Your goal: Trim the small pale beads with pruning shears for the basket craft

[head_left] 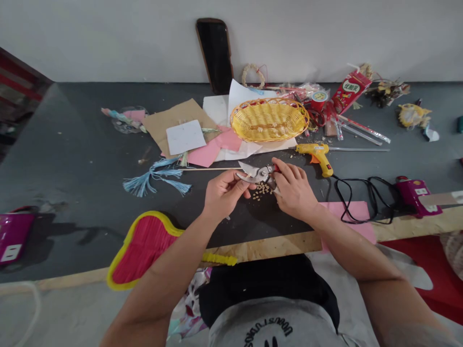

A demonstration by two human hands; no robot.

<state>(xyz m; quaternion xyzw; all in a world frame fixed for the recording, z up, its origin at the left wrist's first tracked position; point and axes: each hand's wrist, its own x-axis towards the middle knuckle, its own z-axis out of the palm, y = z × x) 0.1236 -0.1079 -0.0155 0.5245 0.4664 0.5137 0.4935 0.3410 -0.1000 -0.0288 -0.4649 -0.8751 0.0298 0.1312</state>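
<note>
My right hand (294,190) is wrapped round the handles of a pair of pruning shears (263,172), whose metal blades are apart and point left. Close to the blades, my left hand (226,190) is closed in a pinch; what its fingertips hold is too small to make out. Below the shears, several small tan cut pieces (261,192) lie scattered on the dark table. A thin pale stick (208,169) lies behind my left hand, near a blue tassel (155,178).
Behind the hands are a yellow woven basket (269,120), papers (186,137) and a phone (216,55) against the wall. A yellow glue gun (318,155) with a black cord lies right. A red pad with yellow edging (144,246) overhangs the front edge. Purple boxes (419,196) stand at both sides.
</note>
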